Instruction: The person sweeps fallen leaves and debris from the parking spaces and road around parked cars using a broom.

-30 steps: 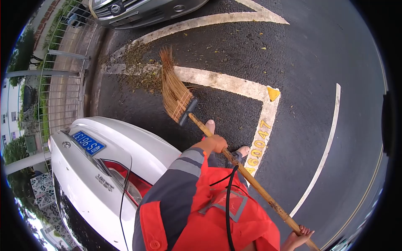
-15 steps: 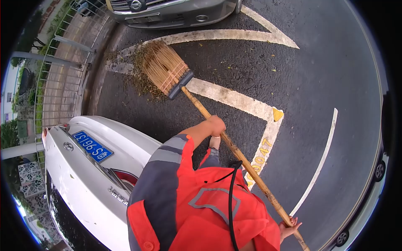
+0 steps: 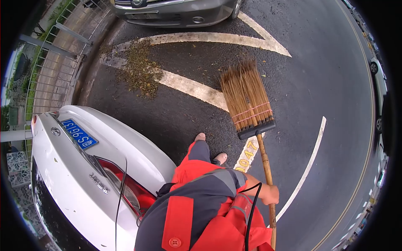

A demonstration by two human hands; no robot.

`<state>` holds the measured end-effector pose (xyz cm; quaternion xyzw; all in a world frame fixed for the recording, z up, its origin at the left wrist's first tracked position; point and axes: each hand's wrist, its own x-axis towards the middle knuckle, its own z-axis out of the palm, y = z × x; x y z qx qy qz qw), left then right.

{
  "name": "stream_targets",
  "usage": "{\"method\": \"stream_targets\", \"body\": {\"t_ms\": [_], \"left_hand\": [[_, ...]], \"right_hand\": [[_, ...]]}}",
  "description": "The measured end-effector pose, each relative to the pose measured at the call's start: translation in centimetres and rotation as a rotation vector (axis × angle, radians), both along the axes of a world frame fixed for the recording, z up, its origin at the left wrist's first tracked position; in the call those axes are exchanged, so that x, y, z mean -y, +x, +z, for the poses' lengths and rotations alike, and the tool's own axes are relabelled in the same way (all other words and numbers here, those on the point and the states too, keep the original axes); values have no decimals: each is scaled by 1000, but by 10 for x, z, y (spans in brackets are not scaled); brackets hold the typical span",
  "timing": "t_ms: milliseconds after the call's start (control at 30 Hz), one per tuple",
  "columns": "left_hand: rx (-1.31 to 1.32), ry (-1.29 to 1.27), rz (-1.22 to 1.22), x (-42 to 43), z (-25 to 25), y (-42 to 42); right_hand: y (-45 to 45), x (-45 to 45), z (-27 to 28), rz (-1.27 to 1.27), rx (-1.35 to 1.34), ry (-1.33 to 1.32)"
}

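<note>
My left hand is closed around the bamboo handle of a broom, to the right of my body. Beyond it, the broom's bristles point away from me and overlap the white line on the asphalt; whether they touch the ground I cannot tell. The handle runs down past the bottom edge, and my right hand is out of view. A pile of dry leaves and debris lies left of the broom, around the painted lines.
A white car stands close on the left, and a grey car is at the top. Beside the kerb runs a metal fence. My feet are on the asphalt below the line. More vehicles show at the far right edge.
The broom head has swung from the leaf pile to the right, with my left hand moving right and down. My right hand has gone out of view. The debris pile is uncovered.
</note>
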<state>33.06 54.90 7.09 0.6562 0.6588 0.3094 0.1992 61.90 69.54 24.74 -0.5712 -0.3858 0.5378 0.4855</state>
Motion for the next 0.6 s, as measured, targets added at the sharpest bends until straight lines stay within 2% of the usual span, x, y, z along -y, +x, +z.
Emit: {"method": "stream_targets", "body": {"t_ms": [100,167,200,300,467,500,567,600], "left_hand": [[54,-42,-8,-3,-26,6],[166,-125,15,24,-37,0],[212,-219,15,32,-67,6],[213,-324,-19,113,-100,-25],[362,-670,254,274,-123,-97],[336,-671,300,305,-167,-101],[312,-662,364,363,-211,-120],[221,-768,399,396,-210,-139]], "right_hand": [[-2,11,-20,9,26,-51],[-10,18,-32,23,43,-79],[-15,24,-37,27,50,-92],[-34,40,-53,40,61,-130],[-93,76,-63,94,65,-163],[-107,84,-61,105,57,-161],[-139,99,-61,156,42,-163],[-154,107,-62,182,33,-171]]}}
